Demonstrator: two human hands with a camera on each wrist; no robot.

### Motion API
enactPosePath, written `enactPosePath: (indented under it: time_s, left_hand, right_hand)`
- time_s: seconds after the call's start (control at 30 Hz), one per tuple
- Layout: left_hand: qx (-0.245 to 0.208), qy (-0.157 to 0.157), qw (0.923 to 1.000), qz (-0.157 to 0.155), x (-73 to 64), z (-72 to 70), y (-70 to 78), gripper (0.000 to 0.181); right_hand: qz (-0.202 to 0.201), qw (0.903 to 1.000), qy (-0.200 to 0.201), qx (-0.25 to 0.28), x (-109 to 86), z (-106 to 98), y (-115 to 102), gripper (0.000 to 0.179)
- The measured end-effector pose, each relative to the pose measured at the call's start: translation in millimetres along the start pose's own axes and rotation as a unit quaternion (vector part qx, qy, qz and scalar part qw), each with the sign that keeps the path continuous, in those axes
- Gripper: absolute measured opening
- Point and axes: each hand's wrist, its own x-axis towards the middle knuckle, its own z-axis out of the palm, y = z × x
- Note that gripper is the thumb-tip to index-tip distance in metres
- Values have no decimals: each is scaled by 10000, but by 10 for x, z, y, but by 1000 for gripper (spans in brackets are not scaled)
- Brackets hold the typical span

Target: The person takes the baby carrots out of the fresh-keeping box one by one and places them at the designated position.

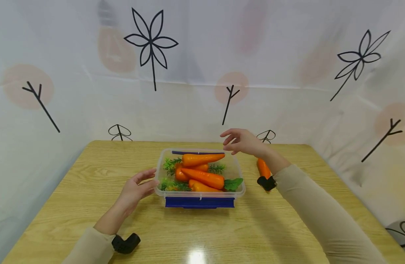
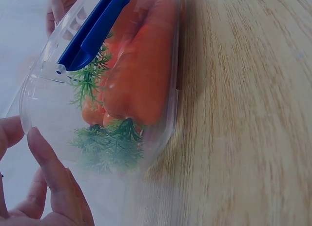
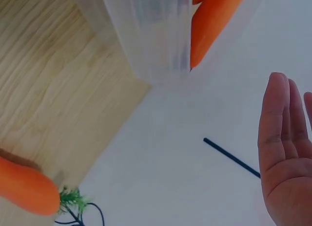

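A clear plastic container (image 1: 200, 194) with blue side latches stands mid-table, holding several orange carrots (image 1: 205, 178) with green leafy tops. One carrot lies across the top at the back, its tip near the right rim. My left hand (image 1: 133, 192) is at the container's left side, fingertips touching the rim; in the left wrist view, its fingers (image 2: 48, 162) are loosely extended. Above the back right corner hovers my right hand (image 1: 243, 142), holding nothing. The right wrist view shows the fingers of that hand (image 3: 287, 153) fairly straight.
Another carrot (image 1: 263, 168) lies on the wooden table (image 1: 90, 183) right of the container, partly hidden by the right wrist's black camera mount (image 1: 266, 183). A white patterned cloth (image 1: 196, 110) hangs behind the table and along its sides.
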Motion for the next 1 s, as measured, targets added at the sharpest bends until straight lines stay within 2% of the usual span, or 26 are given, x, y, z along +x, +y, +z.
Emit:
enactPosePath:
  time_s: [0.37, 0.63, 0.8, 1.0]
  left_hand:
    - [-67, 0, 10000, -17, 6, -1, -4, 54]
    - [-103, -10, 9999, -35, 7, 5, -10, 54]
    - [-79, -9, 10000, -47, 13, 2, -13, 55]
    - [-101, -2, 9999, -54, 15, 0, -18, 55]
  right_hand:
    - [-213, 9991, -335, -171, 157, 147, -71, 42]
    - [-462, 9969, -519, -358, 310, 249, -36, 37]
    - [-365, 9952, -875, -232, 378, 296, -25, 33]
    - [-301, 9909, -1203, -520, 451, 336, -46, 34]
